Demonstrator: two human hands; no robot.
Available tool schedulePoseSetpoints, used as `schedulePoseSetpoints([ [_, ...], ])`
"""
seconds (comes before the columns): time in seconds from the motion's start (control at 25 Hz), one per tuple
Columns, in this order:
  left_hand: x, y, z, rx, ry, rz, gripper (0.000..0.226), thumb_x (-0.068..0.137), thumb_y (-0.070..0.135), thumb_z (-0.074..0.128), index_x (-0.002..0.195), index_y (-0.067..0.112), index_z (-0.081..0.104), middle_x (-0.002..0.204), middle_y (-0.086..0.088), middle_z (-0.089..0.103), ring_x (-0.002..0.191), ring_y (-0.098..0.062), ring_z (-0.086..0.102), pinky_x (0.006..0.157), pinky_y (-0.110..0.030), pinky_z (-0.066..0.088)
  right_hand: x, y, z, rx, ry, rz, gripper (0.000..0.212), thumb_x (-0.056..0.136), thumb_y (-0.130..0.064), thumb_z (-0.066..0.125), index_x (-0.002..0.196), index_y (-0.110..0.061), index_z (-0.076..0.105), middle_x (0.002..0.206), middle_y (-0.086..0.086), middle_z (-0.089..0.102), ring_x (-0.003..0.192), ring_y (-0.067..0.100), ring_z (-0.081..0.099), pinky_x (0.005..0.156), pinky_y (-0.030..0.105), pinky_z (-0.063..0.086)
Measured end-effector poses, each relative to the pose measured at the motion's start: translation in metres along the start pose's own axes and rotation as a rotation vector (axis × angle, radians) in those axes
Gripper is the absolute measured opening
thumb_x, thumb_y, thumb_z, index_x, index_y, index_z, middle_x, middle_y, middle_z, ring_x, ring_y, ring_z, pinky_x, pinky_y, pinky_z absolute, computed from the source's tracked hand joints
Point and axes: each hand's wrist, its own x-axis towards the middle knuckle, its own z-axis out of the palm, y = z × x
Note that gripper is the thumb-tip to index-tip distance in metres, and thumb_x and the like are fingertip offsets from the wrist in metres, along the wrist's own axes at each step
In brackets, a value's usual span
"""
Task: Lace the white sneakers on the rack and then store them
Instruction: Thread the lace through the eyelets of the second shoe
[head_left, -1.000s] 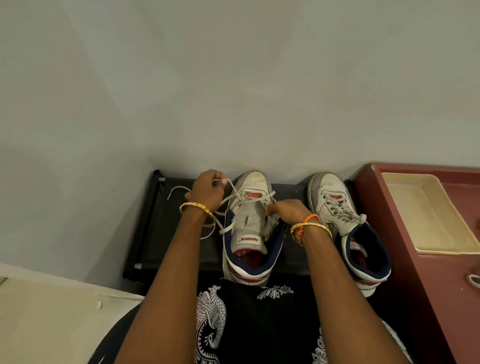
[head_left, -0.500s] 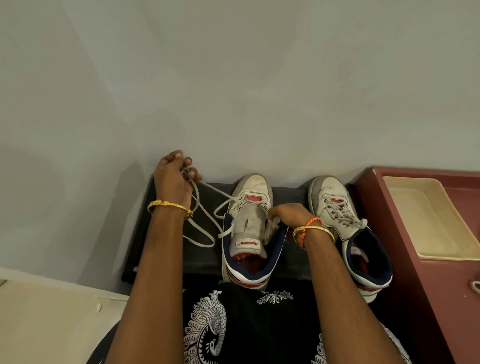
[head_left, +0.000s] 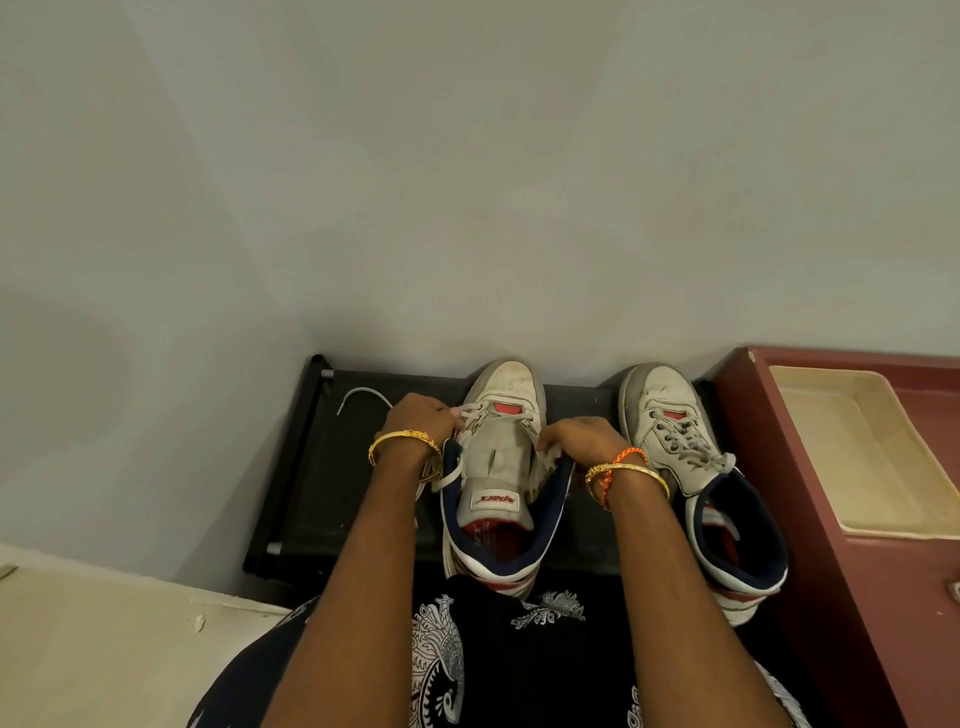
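Nearest to us, our two forearms reach forward over a black printed garment (head_left: 519, 670) to the sneaker (head_left: 498, 467) in front of us on the black rack (head_left: 332, 467). Half a second ago our left hand (head_left: 421, 423) was up and out to the left by the wall, drawing the lace (head_left: 363, 397) taut; now it has come back to the shoe's left eyelet row, its fingertips pinched on the lace there. The pull looks finished, and we judge the next eyelet is due.

Our right hand (head_left: 576, 441) has not moved: its fingers are curled on the right edge of the shoe's opening beside the tongue, steadying it. A loose lace end lies curved on the rack to the left.

Only the lowest eyelets near the toe are crossed, so most of this shoe is left to lace. The second sneaker (head_left: 685, 467) stands just to the right, already laced. Farther right is a red cabinet (head_left: 831, 597) bearing a cream tray (head_left: 810, 415). Storing comes later.
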Motion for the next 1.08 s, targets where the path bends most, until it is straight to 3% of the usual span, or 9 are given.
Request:
schedulePoseSetpoints([
  [0.12,0.001,0.000,0.000,-0.063,0.066,-0.098,0.025,0.091,0.020,0.051,0.080,0.004,0.067,0.072,-0.002,0.061,0.084,-0.025,0.057,0.087,-0.038,0.043,-0.002,0.000,-0.005,-0.033,-0.015,-0.027,0.004,0.082,-0.003,0.061,0.084,-0.001,0.063,0.074,0.002,0.053,0.066,0.012,0.046,0.052,0.022,0.035],
  [0.2,0.001,-0.003,-0.001,-0.068,0.164,-0.064,0.023,0.093,0.020,0.050,0.093,0.005,0.066,0.083,-0.006,0.064,0.093,-0.028,0.060,0.090,-0.040,0.045,0.001,0.001,-0.005,-0.048,-0.021,-0.059,0.016,0.082,-0.002,0.062,0.097,0.002,0.066,0.075,0.000,0.054,0.068,0.010,0.047,0.053,0.020,0.034],
  [0.32,0.007,-0.004,0.004,0.092,0.035,0.101,0.040,0.089,0.008,0.058,0.128,0.013,0.052,0.119,-0.009,0.062,0.116,-0.030,0.054,0.103,-0.048,0.039,0.005,0.001,-0.002,-0.029,-0.023,-0.078,0.015,0.081,-0.001,0.063,0.095,0.002,0.066,0.075,0.001,0.055,0.068,0.011,0.048,0.054,0.021,0.036],
  [0.44,0.008,0.002,0.003,0.151,0.004,0.120,0.030,0.087,0.005,0.056,0.114,0.019,0.056,0.108,-0.004,0.062,0.111,-0.025,0.054,0.106,-0.048,0.033,0.008,0.002,-0.003,-0.041,-0.041,-0.094,0.008,0.081,-0.002,0.064,0.078,-0.008,0.060,0.076,0.002,0.056,0.067,0.010,0.049,0.053,0.020,0.037],
  [0.56,0.003,0.008,-0.012,-0.207,-0.031,0.092,0.020,0.089,-0.002,0.050,0.093,0.015,0.060,0.100,-0.006,0.062,0.090,-0.020,0.058,0.087,-0.032,0.048,0.012,0.002,-0.005,0.011,0.035,-0.167,0.012,0.085,-0.006,0.061,0.075,-0.012,0.058,0.080,0.006,0.061,0.070,0.014,0.055,0.058,0.022,0.044],
  [0.68,-0.003,0.020,-0.022,-0.417,-0.140,0.057,0.022,0.091,-0.007,0.044,0.097,0.002,0.064,0.087,-0.006,0.059,0.072,-0.013,0.054,0.066,-0.020,0.048,0.013,-0.006,-0.009,0.110,0.205,-0.311,0.011,0.088,-0.012,0.060,0.077,-0.015,0.060,0.077,0.001,0.062,0.077,0.016,0.058,0.075,0.029,0.050],
  [0.8,0.005,0.015,-0.015,-0.242,-0.001,0.027,0.018,0.095,0.016,0.050,0.079,0.015,0.059,0.097,-0.013,0.062,0.087,-0.023,0.058,0.086,-0.036,0.049,0.008,-0.013,-0.005,0.158,0.159,-0.380,0.009,0.089,-0.010,0.058,0.082,-0.013,0.061,0.077,-0.001,0.062,0.069,0.009,0.059,0.063,0.019,0.049],
  [0.88,0.005,0.009,-0.007,-0.075,0.005,0.003,0.025,0.093,0.033,0.053,0.083,0.013,0.064,0.099,-0.013,0.064,0.099,-0.030,0.058,0.096,-0.047,0.045,0.005,-0.013,-0.001,0.136,0.107,-0.352,0.011,0.089,-0.007,0.057,0.081,-0.014,0.060,0.075,-0.002,0.061,0.063,0.005,0.058,0.057,0.015,0.046],
  [1.08,0.000,0.020,-0.011,-0.134,-0.046,-0.014,0.034,0.092,0.033,0.055,0.089,0.002,0.069,0.100,-0.015,0.066,0.093,-0.029,0.059,0.092,-0.040,0.045,0.003,-0.010,-0.002,0.106,0.092,-0.304,0.015,0.089,-0.004,0.057,0.077,-0.014,0.059,0.072,-0.001,0.059,0.061,0.006,0.055,0.057,0.015,0.046],
])
